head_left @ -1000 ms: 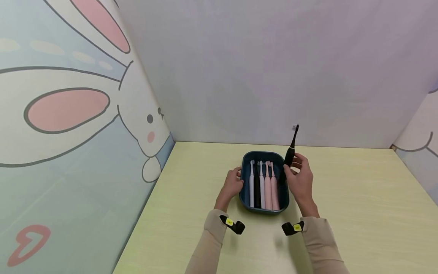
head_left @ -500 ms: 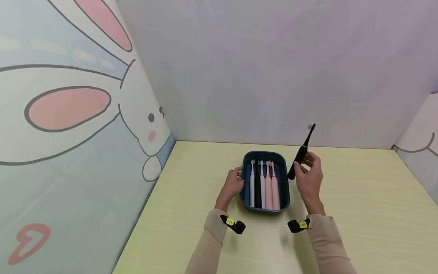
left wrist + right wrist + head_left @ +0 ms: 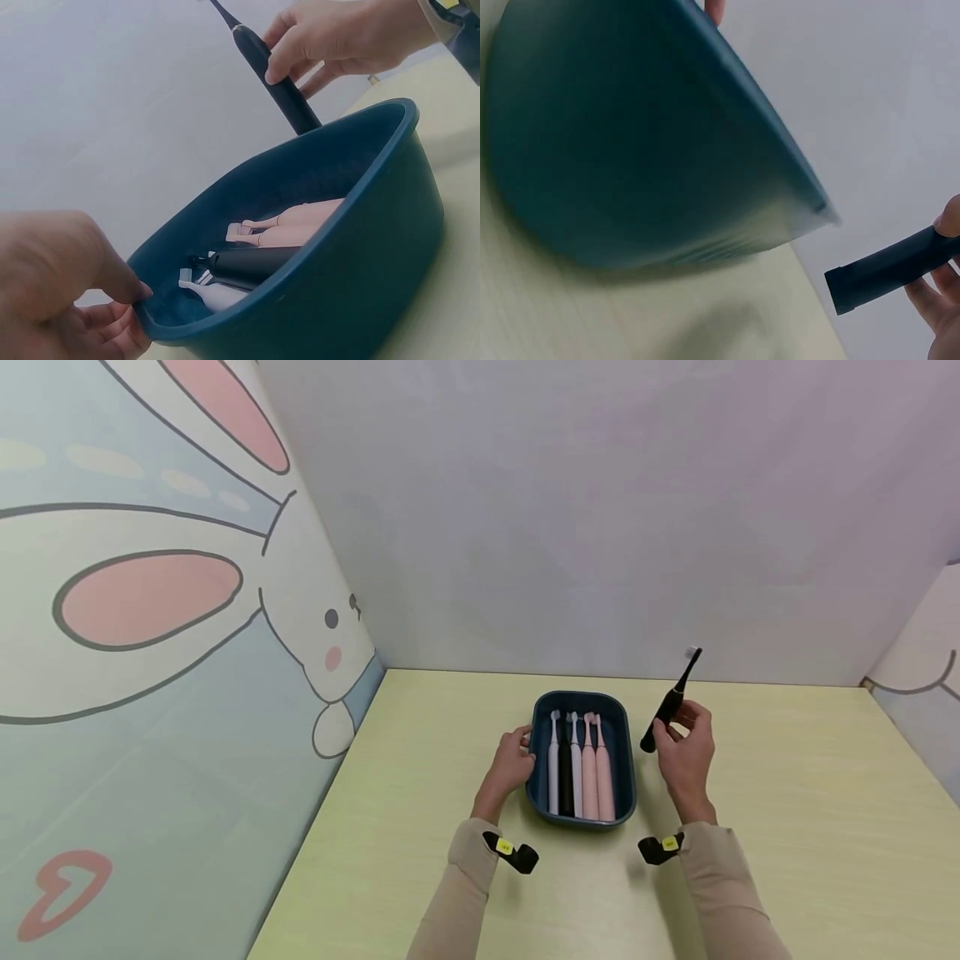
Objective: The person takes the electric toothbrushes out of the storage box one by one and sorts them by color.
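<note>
Presently the black toothbrush was just beside the right wall of the blue bin, outside it, and judged clear of the table. Long axis: slanted, base down toward the bin, bristle head up and away to the right. The right hand was the nearer, gripping the handle between thumb and fingers; the left hand was across the bin, pinching its left rim. Inside, side by side, heads at the far end: two white toothbrushes, one black handle, two pink toothbrushes. Views compared: left wrist showed the left thumb at the rim but cut off the held brush's bristles, which the head view kept; right wrist alone showed the flat base end, with a gap to the bin's outer wall.
</note>
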Demonstrator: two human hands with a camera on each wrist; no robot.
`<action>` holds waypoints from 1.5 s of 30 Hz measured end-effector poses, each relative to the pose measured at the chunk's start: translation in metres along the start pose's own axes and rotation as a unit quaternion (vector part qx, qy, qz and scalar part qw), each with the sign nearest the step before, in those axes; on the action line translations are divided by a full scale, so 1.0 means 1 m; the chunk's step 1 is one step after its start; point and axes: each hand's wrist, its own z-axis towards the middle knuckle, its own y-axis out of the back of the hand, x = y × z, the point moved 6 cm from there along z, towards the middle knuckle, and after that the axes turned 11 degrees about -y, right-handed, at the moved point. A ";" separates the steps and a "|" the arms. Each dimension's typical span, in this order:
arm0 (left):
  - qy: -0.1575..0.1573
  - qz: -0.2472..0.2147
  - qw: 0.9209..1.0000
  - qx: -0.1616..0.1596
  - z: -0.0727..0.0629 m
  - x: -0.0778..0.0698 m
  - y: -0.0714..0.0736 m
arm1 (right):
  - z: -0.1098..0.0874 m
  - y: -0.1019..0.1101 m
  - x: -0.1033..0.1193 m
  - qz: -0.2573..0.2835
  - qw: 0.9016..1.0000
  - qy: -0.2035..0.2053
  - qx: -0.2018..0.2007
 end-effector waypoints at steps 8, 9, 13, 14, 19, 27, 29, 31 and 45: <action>0.011 -0.003 1.000 -0.002 -0.001 0.000 0.000 | 0.004 -0.001 -0.023 -0.023 1.000 -0.011 -0.004; 0.012 -0.004 1.000 -0.002 -0.001 0.000 0.000 | 0.005 -0.002 -0.025 -0.021 1.000 -0.012 -0.004; 0.009 -0.005 1.000 -0.002 0.000 0.001 0.000 | 0.007 -0.004 -0.032 -0.017 1.000 -0.013 0.001; 0.008 -0.006 1.000 -0.002 0.000 0.001 0.000 | 0.008 -0.004 -0.033 -0.015 1.000 -0.013 0.003; 0.005 -0.010 1.000 0.000 0.002 0.003 0.000 | 0.012 -0.007 -0.035 -0.021 1.000 -0.009 0.006; 0.013 -0.013 1.000 0.001 0.004 0.004 0.001 | 0.016 -0.012 -0.035 -0.035 0.999 0.001 0.000; 0.015 -0.012 1.000 0.000 0.004 0.003 0.001 | 0.016 -0.012 -0.034 -0.039 0.999 0.006 -0.002; 0.016 -0.012 1.000 0.000 0.004 0.002 0.002 | 0.016 -0.012 -0.033 -0.039 0.999 0.014 -0.004; 0.031 -0.013 0.999 0.001 0.004 0.003 0.002 | 0.015 -0.015 -0.037 -0.059 0.998 0.030 0.000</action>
